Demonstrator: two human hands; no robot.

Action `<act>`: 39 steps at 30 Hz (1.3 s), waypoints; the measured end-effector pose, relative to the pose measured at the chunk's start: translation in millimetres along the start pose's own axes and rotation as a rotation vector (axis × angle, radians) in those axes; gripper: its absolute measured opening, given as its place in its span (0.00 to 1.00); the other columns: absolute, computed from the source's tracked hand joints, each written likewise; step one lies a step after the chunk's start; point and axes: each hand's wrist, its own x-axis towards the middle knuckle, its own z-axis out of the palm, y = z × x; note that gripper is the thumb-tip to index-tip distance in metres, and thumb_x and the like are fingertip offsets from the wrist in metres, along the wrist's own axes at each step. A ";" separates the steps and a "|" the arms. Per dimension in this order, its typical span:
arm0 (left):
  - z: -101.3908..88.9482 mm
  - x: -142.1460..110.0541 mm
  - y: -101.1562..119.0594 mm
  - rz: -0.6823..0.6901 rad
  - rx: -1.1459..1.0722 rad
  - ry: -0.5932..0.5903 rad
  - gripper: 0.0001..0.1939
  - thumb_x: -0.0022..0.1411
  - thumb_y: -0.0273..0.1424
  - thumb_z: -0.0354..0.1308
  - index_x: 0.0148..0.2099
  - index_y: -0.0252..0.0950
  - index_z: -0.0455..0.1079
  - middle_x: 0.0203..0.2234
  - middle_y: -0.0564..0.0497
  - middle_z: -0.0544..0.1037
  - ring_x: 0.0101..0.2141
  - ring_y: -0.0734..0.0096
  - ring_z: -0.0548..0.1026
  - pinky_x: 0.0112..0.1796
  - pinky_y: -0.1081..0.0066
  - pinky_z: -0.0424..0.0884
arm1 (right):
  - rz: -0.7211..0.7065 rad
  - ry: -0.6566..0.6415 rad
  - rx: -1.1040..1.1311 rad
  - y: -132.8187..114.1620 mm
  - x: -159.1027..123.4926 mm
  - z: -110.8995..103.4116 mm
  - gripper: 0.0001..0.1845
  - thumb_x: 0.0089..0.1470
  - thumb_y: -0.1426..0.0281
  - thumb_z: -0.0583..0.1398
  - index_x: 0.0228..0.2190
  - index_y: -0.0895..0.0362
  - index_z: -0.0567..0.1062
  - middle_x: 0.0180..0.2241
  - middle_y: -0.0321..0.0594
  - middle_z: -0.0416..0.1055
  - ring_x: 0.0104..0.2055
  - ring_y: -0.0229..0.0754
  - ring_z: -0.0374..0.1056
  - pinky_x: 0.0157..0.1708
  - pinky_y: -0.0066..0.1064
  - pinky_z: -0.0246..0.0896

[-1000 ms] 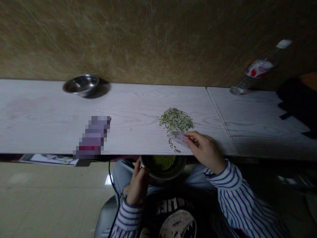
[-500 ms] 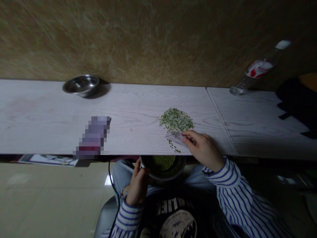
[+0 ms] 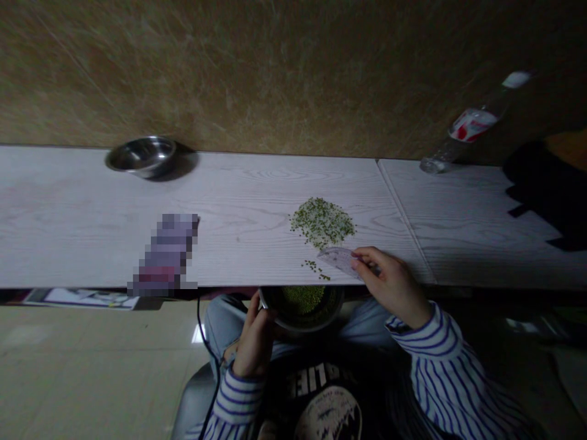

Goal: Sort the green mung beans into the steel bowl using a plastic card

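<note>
Green beans [image 3: 322,221] lie heaped on the table [image 3: 243,256], a few strays nearer the edge! Just beside them, the right hand [image 3: 395,282] has its grip pinched on a clear protractor [image 3: 338,258]. Below, the left hand's [image 3: 254,342] grip is closed on a metal bowl [image 3: 334,308] of beans. Farther out, a steel dish [image 3: 142,157] left, a bottle [image 3: 472,125] right!

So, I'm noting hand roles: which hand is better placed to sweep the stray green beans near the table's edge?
The right hand, likely: it holds a translucent plastic piece close beside the stray green beans, while the left hand holds the bowl of beans.
</note>
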 end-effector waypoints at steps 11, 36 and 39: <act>-12.0 -0.2 -0.5 -0.026 -0.032 -0.076 0.28 0.50 0.27 0.62 0.56 0.42 0.71 0.43 0.49 0.80 0.41 0.57 0.76 0.36 0.65 0.75 | -0.145 -0.095 0.004 -13.2 25.8 15.1 0.08 0.60 0.72 0.61 0.40 0.54 0.80 0.35 0.39 0.83 0.34 0.42 0.78 0.37 0.32 0.67; -17.8 2.6 -2.8 -0.035 0.005 -0.240 0.29 0.52 0.30 0.62 0.58 0.40 0.72 0.43 0.45 0.79 0.41 0.55 0.75 0.36 0.62 0.74 | 0.045 -0.086 0.166 0.0 6.6 5.0 0.10 0.59 0.66 0.60 0.41 0.56 0.79 0.32 0.40 0.81 0.32 0.42 0.76 0.31 0.30 0.68; -12.9 -0.4 -3.9 -0.025 -0.011 -0.226 0.31 0.51 0.29 0.62 0.60 0.41 0.71 0.47 0.46 0.80 0.46 0.52 0.75 0.40 0.61 0.74 | 0.107 -0.044 0.180 -0.4 -5.1 11.7 0.10 0.59 0.67 0.59 0.40 0.56 0.78 0.31 0.41 0.81 0.31 0.43 0.76 0.30 0.31 0.69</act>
